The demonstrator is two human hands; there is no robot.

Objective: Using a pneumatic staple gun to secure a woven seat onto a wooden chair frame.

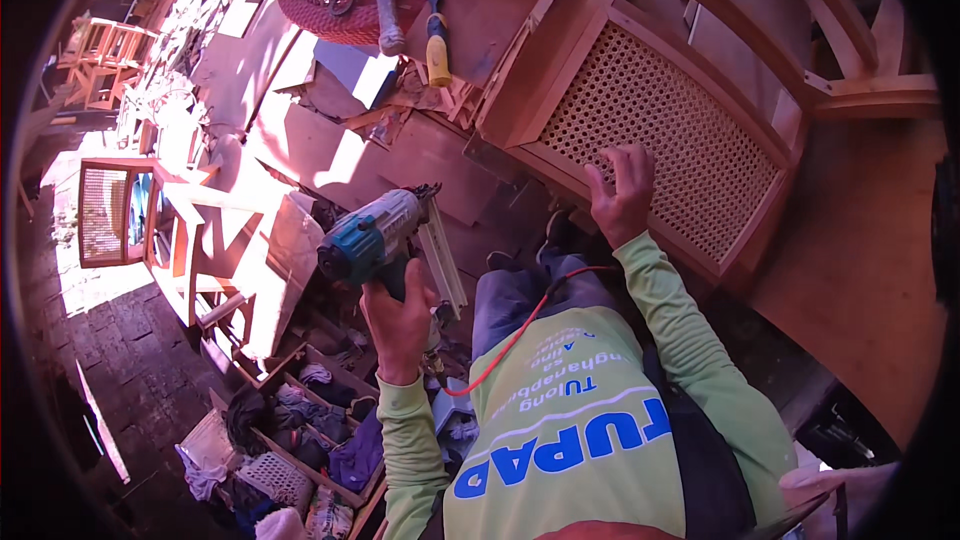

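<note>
My left hand [398, 325] is wrapped round the grip of a teal and grey pneumatic nail gun [368, 238]. The gun is held up left of my body, with its long magazine slanting down on the right. My right hand [622, 198] is over the near edge of a woven cane panel [670, 125], which is set in a wooden chair frame [735, 100]. Its fingers are bent and stand apart from the thumb, and nothing shows between them. Whether the fingertips touch the cane, I cannot tell.
A red air hose [510, 342] crosses my lap. A hammer [387, 10] and a yellow-handled tool [437, 40] lie on the workbench beside a red woven basket [325, 25]. Another cane chair [105, 215] stands at left. Drawers of cloths [320, 415] are at lower left.
</note>
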